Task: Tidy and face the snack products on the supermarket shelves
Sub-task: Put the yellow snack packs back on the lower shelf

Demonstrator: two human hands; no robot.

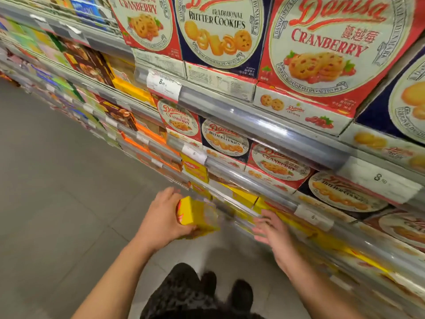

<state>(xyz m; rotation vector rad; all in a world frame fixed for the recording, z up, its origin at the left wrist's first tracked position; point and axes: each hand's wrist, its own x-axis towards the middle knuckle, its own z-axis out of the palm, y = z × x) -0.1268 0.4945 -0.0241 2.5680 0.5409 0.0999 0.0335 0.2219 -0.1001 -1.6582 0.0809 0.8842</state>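
My left hand grips a yellow snack box by its end, holding it out in front of a low shelf. My right hand hovers to the right of the box with fingers spread and relaxed, blurred by motion, close to the shelf's front rail and holding nothing. More yellow boxes stand on that low shelf behind the rail. Red cranberry cookie boxes and blue butter cookie boxes fill the shelves above.
Shelving runs from upper left to lower right, with clear price rails and white price tags. Orange and brown snack boxes sit further left. Grey tiled floor spreads on the left. My dark shoes show at the bottom.
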